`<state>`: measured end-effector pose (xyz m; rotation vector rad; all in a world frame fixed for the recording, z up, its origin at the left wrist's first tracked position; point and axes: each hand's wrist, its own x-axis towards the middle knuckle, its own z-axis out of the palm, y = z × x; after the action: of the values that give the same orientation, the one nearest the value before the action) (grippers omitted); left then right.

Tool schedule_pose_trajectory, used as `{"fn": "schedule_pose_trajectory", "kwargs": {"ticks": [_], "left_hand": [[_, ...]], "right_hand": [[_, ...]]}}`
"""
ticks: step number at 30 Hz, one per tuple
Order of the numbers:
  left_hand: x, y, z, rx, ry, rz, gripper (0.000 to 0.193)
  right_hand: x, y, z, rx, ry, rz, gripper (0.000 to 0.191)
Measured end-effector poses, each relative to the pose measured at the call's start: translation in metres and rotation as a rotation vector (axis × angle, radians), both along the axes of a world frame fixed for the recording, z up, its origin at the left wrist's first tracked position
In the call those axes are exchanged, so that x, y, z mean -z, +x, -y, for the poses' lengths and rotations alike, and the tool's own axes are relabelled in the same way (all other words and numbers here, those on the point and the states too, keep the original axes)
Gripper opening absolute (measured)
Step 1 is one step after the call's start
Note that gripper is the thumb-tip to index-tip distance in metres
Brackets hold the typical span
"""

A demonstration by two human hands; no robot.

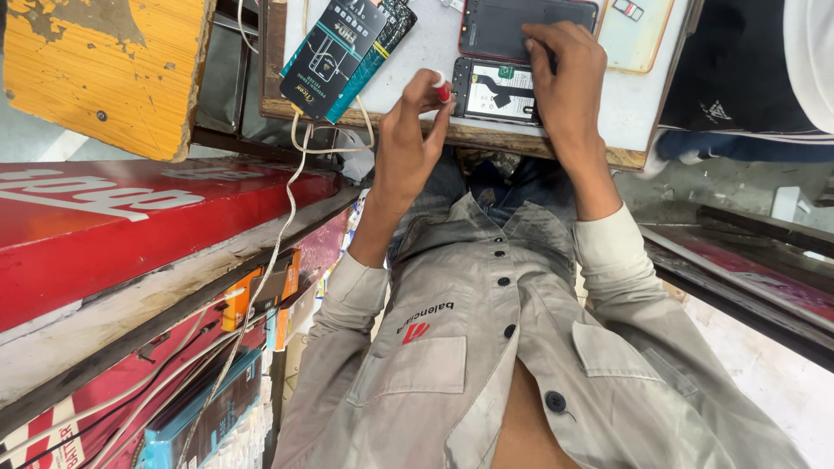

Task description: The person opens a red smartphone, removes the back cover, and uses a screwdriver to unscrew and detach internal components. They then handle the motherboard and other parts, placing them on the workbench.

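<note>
My left hand (408, 143) pinches a small red-and-white tool (442, 87), its tip near the left end of an opened phone (495, 91) lying back-off on the white worktop (434, 43). My right hand (566, 78) presses down on the right end of that phone. Its fingers reach onto a red-edged phone panel (504, 26) just behind. Both forearms, in grey shirt sleeves, stretch out from my chest at the bottom of the view.
Dark accessory packages (339, 52) lie at the worktop's left; a clear phone case (638, 35) lies at its right. A white cable (287, 204) hangs over the wooden edge. A red counter (130, 226) is on my left. Another person in dark clothes (738, 69) stands at the far right.
</note>
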<state>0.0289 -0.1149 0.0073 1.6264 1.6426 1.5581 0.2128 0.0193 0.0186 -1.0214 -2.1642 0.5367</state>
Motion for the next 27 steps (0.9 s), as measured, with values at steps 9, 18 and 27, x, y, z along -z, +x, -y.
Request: {"fn": "schedule_pose_trajectory", "kwargs": {"ticks": [9,18,27], "left_hand": [[-0.002,0.011,-0.006,0.010,-0.011,-0.208,0.048],[0.001,0.009,-0.003,0.012,0.023,-0.126,0.054],[-0.005,0.017,-0.003,-0.020,-0.003,-0.141,0.048]], "right_hand": [[0.009,-0.008,-0.020,-0.015,0.078,-0.007,0.030],[0.009,-0.001,0.017,0.094,0.121,0.020,0.023],[0.014,0.000,0.047,0.101,0.049,0.063,0.016]]}}
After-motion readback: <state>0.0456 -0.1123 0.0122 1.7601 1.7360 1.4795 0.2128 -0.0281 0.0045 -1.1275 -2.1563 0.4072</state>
